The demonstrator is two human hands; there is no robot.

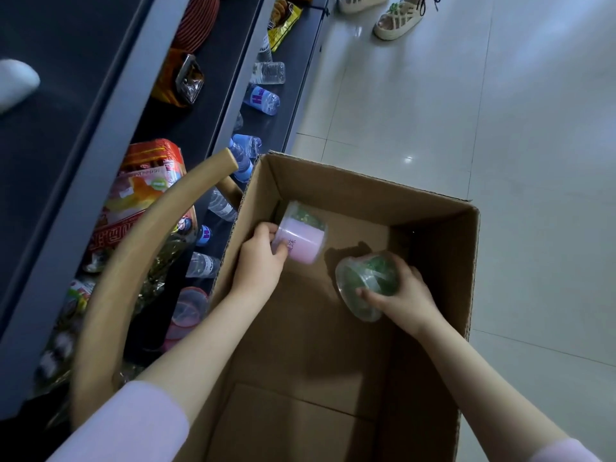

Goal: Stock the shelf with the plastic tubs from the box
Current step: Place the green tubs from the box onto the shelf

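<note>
I have my left hand (263, 258) gripping the pink tub (300, 240), right hand (400, 291) gripping the green tub (363, 283); the shelf (186, 181) lies left, nearer the pink.

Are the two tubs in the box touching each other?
Apart. The head view shows bare cardboard box floor between the pink tub in the left hand and the clear tub in the right hand.
</note>
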